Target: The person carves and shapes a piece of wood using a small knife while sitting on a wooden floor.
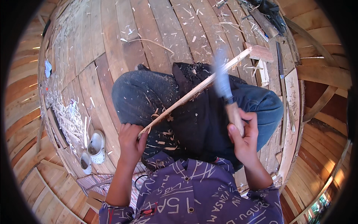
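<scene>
Across denim legs (136,93) slants a slender wooden stick (193,92).

The long, slender, pale stick (179,102) is matt, bare wood; the blurred grey knife blade (223,85) looks metallic, its tan handle (234,118) smooth wood. Dark blue cloth trousers (136,89) look matt, the brown plank floor (108,22) rough wood.
</scene>
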`<state>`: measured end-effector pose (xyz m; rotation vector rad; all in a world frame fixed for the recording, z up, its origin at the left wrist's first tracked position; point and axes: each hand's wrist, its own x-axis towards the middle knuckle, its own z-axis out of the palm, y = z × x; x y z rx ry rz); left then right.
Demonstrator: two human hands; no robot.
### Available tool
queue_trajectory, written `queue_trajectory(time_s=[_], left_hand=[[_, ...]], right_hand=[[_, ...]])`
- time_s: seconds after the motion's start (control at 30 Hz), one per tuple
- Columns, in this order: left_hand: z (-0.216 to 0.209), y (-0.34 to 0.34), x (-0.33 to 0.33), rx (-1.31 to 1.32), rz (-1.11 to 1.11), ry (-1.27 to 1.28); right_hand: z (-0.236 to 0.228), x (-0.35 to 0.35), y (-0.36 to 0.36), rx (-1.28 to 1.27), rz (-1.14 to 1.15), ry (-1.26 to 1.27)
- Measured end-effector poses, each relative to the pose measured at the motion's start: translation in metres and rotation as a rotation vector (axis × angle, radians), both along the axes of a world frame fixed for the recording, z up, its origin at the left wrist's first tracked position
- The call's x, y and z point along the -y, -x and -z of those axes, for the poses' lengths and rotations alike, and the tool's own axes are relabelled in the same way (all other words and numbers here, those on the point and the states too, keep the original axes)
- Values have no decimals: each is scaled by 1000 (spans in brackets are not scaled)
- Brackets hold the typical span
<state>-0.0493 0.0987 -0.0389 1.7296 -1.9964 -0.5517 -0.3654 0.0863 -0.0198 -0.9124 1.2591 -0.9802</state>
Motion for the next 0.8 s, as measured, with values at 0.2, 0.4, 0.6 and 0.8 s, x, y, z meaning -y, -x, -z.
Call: queue_trajectory(time_s=[0.2,0.4,0.6,0.8], left_hand=[[0,-1,-1,3,-5,-15],[1,-1,1,-15,6,2],[0,-1,1,-19,0,-12],[2,-2,1,-27,-2,15]], right_hand=[[-1,0,-4,-15,-110,10],[-1,-3,-3,-81,-168,64],[7,-11,-8,-154,-339,182],[17,-6,-1,950,-147,-536]])
